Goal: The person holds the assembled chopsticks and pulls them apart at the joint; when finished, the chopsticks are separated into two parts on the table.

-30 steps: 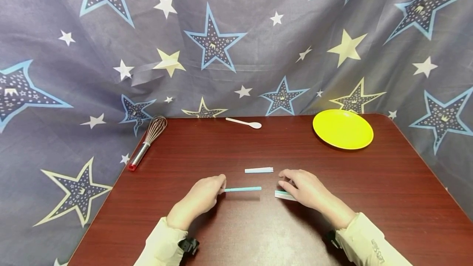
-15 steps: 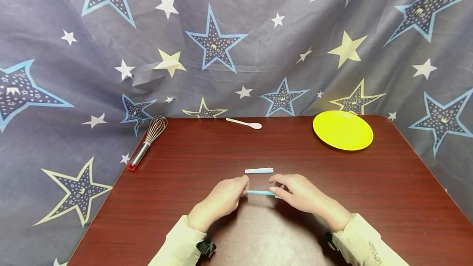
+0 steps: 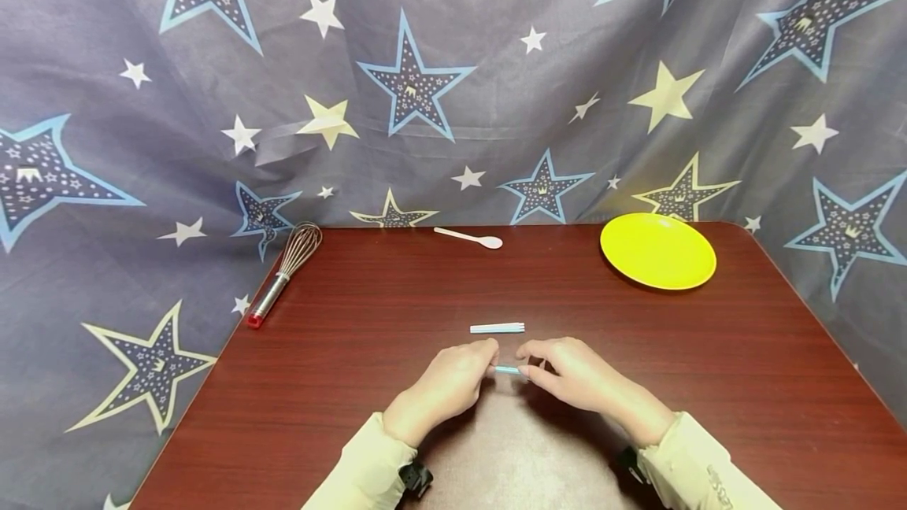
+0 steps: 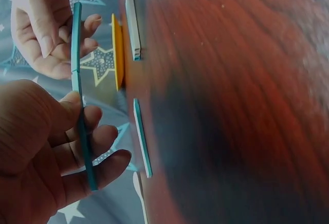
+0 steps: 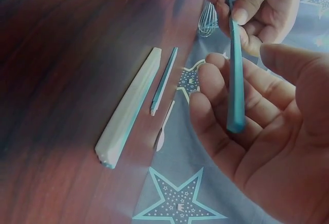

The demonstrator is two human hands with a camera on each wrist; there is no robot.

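My left hand (image 3: 453, 380) pinches a slim teal stick (image 4: 85, 131) between thumb and fingers; a joint line crosses its length. Toward my right hand (image 3: 577, 372) runs the stick's far end, overlapping that hand's fingers in the right wrist view. The right fingers (image 5: 211, 118) are loosely bent, and the thumb stands apart from them. Below the right hand lies a white-and-teal bundle of thin strips (image 5: 128, 108), mostly hidden by the hand in the head view. A similar white-and-blue bundle (image 3: 497, 328) rests on the table beyond both hands.
A whisk (image 3: 285, 274) with a red handle end lies along the left table edge. At the back are a white spoon (image 3: 471, 238) and a yellow plate (image 3: 659, 252). Behind the reddish-brown table (image 3: 397, 282) hangs a grey star-patterned cloth (image 3: 453, 38).
My left hand has moved right with the teal stick, bringing its end up to the right hand. The right hand has shifted slightly left, its thumb now at the stick's end.
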